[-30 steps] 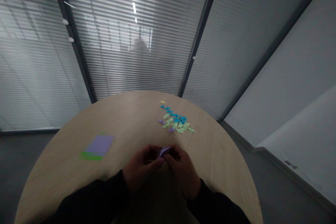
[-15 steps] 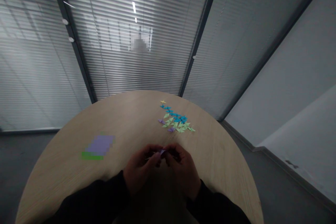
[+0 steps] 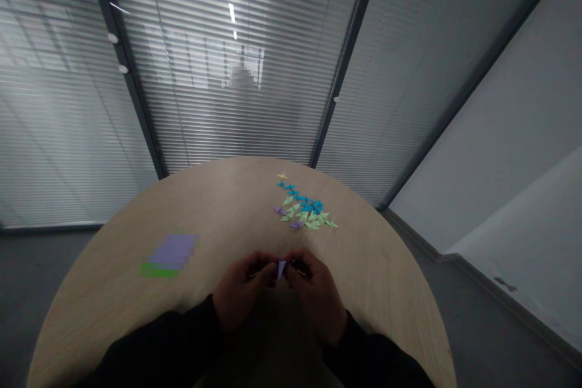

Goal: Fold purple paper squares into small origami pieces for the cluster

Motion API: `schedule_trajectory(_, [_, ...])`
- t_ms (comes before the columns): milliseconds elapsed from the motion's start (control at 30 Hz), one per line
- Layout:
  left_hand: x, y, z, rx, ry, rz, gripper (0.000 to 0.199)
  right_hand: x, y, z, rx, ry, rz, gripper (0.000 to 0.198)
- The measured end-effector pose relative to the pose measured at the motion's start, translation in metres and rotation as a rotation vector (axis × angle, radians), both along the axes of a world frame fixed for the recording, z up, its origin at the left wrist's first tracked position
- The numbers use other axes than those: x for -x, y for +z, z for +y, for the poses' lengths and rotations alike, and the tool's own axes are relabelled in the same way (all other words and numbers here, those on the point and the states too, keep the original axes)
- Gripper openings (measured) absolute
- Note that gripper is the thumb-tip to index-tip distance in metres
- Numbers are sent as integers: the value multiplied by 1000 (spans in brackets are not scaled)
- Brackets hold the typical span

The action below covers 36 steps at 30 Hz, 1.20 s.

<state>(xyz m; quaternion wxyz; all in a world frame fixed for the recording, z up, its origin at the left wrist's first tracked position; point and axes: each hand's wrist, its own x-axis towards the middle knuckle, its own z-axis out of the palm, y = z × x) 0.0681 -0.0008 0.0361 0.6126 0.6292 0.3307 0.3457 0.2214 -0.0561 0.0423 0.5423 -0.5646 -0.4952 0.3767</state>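
A small folded piece of purple paper sits between my two hands, near the front middle of the table. My left hand pinches its left side with thumb and fingers. On the other side, my right hand grips it the same way. The paper narrows to a point at its lower end, and my fingertips hide part of it. Beyond my hands lies a group of small folded paper figures: pale green ones, blue ones, purple ones and a yellow one.
On the left of the round wooden table lies a blurred stack of purple sheets with a green edge. Glass panels with blinds stand behind the table, and a white wall is at the right.
More of the purple paper shows between my fingertips now, as a pointed triangle. My hands have barely shifted, and the figures on the table lie as before.
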Motion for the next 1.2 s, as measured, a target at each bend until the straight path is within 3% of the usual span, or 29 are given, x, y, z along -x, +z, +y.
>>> schedule_trajectory(333, [-1, 0, 1, -25, 16, 79, 36, -3, -5, 0, -147, 5, -157, 7])
schedule_trajectory(467, [0, 0, 1, -31, 17, 85, 36, -5, -4, 0, -238, 30, -250, 14])
schedule_trajectory(667, [0, -5, 3, -5, 1, 25, 35, -6, 0, 0, -265, 48, -269, 17])
schedule_trajectory(867, [0, -9, 4, 35, 15, 28, 36, -5, -2, 0, -171, 58, -251, 13])
schedule_trajectory(1200, [0, -3, 0, 34, 22, 61, 35, -4, -7, 4, -2, 40, -15, 11])
